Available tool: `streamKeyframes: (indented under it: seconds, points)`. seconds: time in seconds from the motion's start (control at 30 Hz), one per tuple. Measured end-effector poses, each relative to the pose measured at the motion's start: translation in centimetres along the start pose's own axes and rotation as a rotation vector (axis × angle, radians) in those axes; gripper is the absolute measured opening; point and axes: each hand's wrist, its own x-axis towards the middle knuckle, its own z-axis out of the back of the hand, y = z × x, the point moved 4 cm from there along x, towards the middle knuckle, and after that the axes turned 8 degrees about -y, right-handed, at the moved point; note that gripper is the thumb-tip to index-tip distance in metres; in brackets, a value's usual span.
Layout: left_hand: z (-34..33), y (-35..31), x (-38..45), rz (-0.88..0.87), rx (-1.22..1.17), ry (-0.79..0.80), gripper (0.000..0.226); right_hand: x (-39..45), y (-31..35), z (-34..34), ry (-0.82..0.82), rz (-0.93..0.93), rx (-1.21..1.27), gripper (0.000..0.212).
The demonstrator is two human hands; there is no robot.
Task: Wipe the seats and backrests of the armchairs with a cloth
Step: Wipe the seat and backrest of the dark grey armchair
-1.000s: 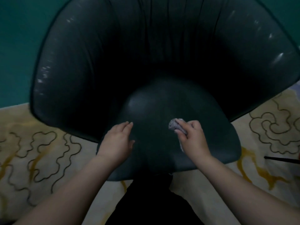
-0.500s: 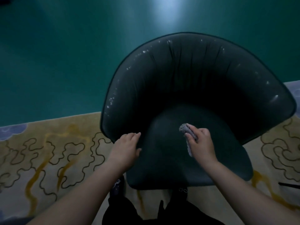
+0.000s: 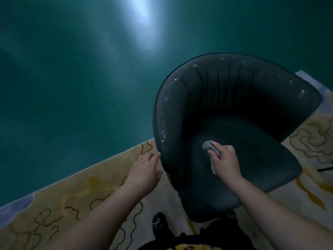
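Down on the seat (image 3: 252, 159) of the dark armchair (image 3: 234, 98), the right hand (image 3: 225, 162) lies knuckles-up with its fingers curled over a grey cloth (image 3: 208, 146), pinching it against the cushion; one bunched end of the cloth sticks out past the fingertips and a strip of it shows under the thumb side of the hand. The left hand (image 3: 144, 170) reaches forward with straight, loosely spread fingers, its fingertips touching the outer edge of the armchair's left side, holding nothing. Both forearms stretch in from the lower edge of the view. The armchair stands on a pale rug (image 3: 81, 192) patterned with dark curling lines and yellow streaks, at the border of a green floor (image 3: 72, 78) with a bright glare. A dark shoe (image 3: 158, 223) with a small bow shows below the seat's front edge.
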Motion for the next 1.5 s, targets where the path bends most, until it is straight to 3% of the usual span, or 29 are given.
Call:
streamKeyframes:
  seconds: [0.17,0.4,0.67,0.97,1.2,1.37,1.5]
  points:
    - [1.1,2.0,1.1,0.012,-0.032,0.005,0.069,-1.7,2.2,-0.6,-0.062,-0.013,0.041,0.036]
    - [2.0,3.4,3.1,0.035,-0.044,-0.067,0.073,-1.2,3.7,-1.9,-0.013,0.069,0.069,0.037]
    - [2.0,5.6,6.2,0.048,-0.088,0.031,0.079,-1.0,5.0,-4.7,-0.07,0.023,0.077,0.038]
    - [1.9,7.9,14.5,-0.12,-0.187,0.226,0.091,-0.7,7.0,-10.4,-0.293,-0.195,0.111,0.036]
    - [0.3,7.7,17.3,-0.209,-0.306,0.268,0.105,-2.8,7.2,-13.1,-0.429,-0.291,0.128,0.038]
    - [-0.6,7.5,18.1,-0.195,-0.361,0.286,0.11,-3.3,8.0,-15.9,-0.463,-0.24,0.168,0.04]
    - [-1.2,7.4,18.3,-0.163,-0.417,0.309,0.112,-2.9,8.7,-17.7,-0.439,-0.093,0.03,0.043]
